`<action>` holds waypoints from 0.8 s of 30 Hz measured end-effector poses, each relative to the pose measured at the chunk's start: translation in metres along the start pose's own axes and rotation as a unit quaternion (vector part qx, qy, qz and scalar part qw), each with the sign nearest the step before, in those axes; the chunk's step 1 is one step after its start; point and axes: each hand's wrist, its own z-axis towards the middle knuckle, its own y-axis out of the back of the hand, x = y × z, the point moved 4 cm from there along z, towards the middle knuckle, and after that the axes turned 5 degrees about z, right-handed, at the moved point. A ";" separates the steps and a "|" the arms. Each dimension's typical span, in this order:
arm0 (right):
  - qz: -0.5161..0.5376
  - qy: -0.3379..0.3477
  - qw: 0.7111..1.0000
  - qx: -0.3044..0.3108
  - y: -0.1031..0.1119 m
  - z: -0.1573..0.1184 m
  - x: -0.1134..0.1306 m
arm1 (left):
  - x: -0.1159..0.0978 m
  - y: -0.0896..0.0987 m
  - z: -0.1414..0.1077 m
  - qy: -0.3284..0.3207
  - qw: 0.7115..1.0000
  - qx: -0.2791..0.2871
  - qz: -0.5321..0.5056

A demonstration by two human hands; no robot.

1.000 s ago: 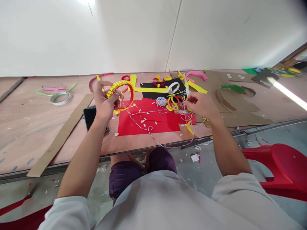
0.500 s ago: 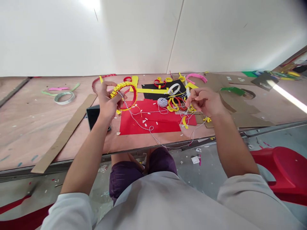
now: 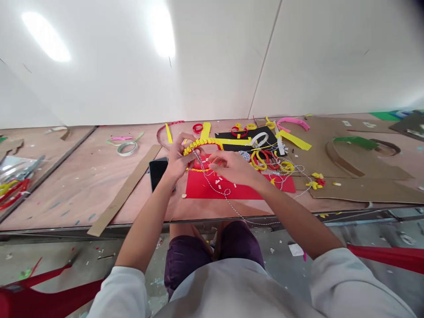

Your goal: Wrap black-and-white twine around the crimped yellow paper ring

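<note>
Many yellow paper folds line the red ring.

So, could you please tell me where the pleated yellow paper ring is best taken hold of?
Take the pleated yellow paper ring by its upper arc, from above: that stretch stands free, while the left hand covers one end and the right hand and twine crowd the lower side.

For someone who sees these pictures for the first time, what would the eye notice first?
A bright yellow pleated paper ring stands out first, held in the left hand near the middle of the plywood table, with the right hand close beside it. Below them lies a red paper sheet, and striped twine runs across it and past the table's edge.
</note>
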 end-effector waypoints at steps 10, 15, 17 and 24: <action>0.039 0.079 0.996 -0.031 -0.025 0.018 -0.015 | 0.001 -0.003 0.000 0.013 0.998 0.011 -0.058; 0.074 0.051 0.994 -0.060 -0.019 0.012 -0.021 | 0.004 -0.001 0.001 0.026 0.997 0.001 -0.067; 0.131 0.039 0.988 -0.073 -0.017 0.011 -0.020 | 0.006 0.000 0.001 0.031 0.997 -0.001 -0.064; 0.294 -0.018 0.955 -0.027 -0.025 0.010 -0.021 | 0.007 0.001 0.000 0.030 0.999 -0.018 -0.035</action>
